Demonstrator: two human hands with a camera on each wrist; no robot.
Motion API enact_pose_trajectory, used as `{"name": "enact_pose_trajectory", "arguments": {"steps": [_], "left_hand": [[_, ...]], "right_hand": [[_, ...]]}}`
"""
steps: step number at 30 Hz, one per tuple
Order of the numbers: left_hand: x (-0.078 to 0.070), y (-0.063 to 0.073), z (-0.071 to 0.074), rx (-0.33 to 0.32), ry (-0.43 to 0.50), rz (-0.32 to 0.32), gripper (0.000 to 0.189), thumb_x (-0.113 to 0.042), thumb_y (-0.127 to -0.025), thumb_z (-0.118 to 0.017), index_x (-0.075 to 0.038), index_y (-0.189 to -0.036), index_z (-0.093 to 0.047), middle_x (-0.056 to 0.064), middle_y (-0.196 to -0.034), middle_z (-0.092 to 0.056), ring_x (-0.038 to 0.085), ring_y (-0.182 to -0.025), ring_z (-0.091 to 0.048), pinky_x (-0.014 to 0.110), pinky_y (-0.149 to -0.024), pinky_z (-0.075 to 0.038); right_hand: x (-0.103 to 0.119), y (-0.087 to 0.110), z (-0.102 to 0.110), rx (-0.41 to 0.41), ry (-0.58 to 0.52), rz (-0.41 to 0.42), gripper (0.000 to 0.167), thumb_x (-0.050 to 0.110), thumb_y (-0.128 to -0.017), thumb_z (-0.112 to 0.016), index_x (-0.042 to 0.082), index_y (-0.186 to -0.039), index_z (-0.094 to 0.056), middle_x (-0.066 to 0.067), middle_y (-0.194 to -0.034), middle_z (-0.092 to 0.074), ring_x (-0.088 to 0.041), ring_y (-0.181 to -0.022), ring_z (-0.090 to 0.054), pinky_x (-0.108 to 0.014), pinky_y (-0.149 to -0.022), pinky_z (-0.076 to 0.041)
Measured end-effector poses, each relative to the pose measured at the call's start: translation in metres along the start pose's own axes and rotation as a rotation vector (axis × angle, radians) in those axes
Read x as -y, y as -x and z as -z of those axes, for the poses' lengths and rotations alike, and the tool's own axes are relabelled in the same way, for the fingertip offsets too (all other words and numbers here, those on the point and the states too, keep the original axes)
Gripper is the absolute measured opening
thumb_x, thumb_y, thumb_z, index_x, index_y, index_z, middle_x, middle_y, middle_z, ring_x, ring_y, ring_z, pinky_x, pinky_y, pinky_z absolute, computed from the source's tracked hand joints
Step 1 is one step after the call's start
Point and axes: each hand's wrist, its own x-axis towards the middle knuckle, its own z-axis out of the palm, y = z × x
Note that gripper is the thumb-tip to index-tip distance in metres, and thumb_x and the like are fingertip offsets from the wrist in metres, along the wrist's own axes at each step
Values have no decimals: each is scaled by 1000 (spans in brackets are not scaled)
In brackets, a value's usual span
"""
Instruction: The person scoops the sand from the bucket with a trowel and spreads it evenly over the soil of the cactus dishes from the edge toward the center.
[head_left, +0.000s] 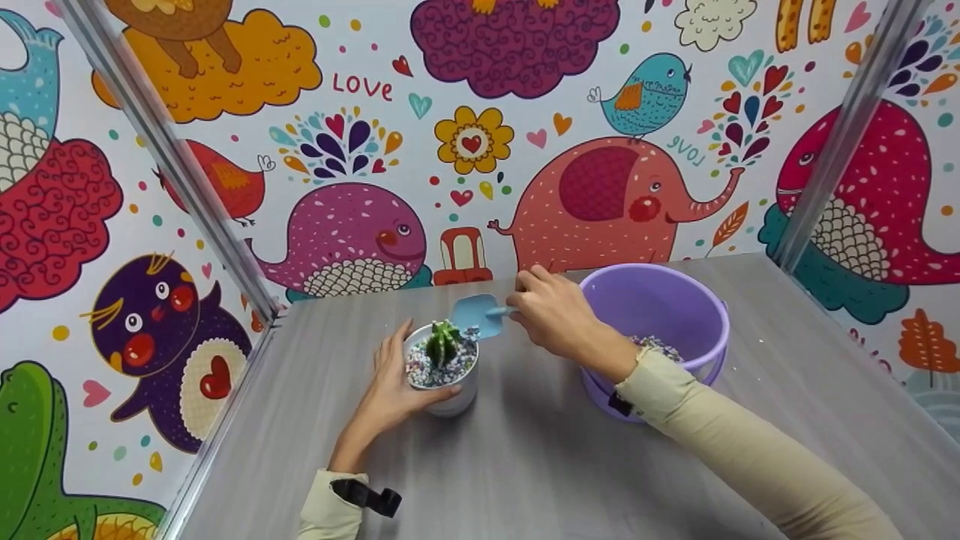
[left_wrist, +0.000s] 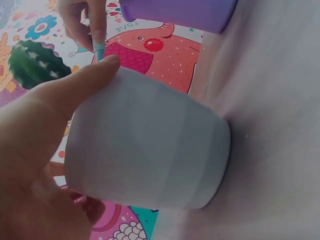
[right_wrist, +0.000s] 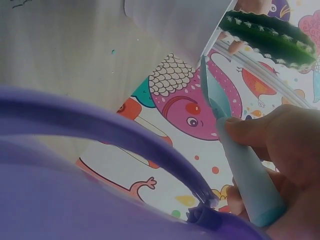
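A white pot [head_left: 455,403] stands on the table, filled with small multicoloured pebbles [head_left: 420,369] around a green cactus [head_left: 442,343]. My left hand [head_left: 395,382] grips the pot, thumb along the near rim and fingers round the far left side. In my right hand [head_left: 553,311] is the handle of a light blue toy shovel [head_left: 480,315]. Its blade meets the pot's right rim, with a few pebbles at the blade's lower edge. The right wrist view shows the fingers curled round the shovel's pale handle [right_wrist: 247,172] and the blade tip at the rim.
A purple bucket [head_left: 652,289] with more pebbles [head_left: 658,347] at its bottom stands to the right, beneath my right forearm. Its handle hangs at the side. Printed wall panels [head_left: 465,97] with metal posts [head_left: 172,157] border the grey table [head_left: 525,472]. Tiny specks lie right of the bucket.
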Motion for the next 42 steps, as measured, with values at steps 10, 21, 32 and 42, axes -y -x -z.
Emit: {"name": "enact_pose_trajectory", "arguments": {"steps": [10,21,32,42], "left_hand": [[7,-2,5,28,66,-42,139,-48,-66,-104,-26,-173,-18,11,-175,-30,34,-158,-30,67,-129,-30],[13,-2,11,49,122,-28,136,-43,-68,-104,-23,-173,-20,15,-171,-31,42,-157,-38,67,-130,-30],[14,-3,12,54,157,-57,138,-38,-66,-105,-20,-173,-20,17,-173,-32,43,-159,-36,67,-131,-26],[15,-3,11,50,148,-48,137,-38,-67,-105,-21,-173,-21,17,-171,-33,41,-158,-37,65,-132,-27]], "right_hand": [[0,0,-2,-24,-4,-5,18,18,-92,-88,12,-109,-86,-9,-103,-71,-26,-95,-60,-38,-75,-61],[6,-1,-7,-65,46,9,18,19,-93,-87,12,-110,-86,-9,-104,-72,-25,-96,-61,-36,-76,-61],[9,-4,-11,-92,74,6,18,17,-94,-85,10,-111,-85,-9,-104,-72,-25,-94,-60,-35,-73,-61],[13,-4,-18,-152,100,18,18,17,-96,-83,9,-112,-84,-9,-104,-71,-24,-93,-60,-33,-73,-62]]}}
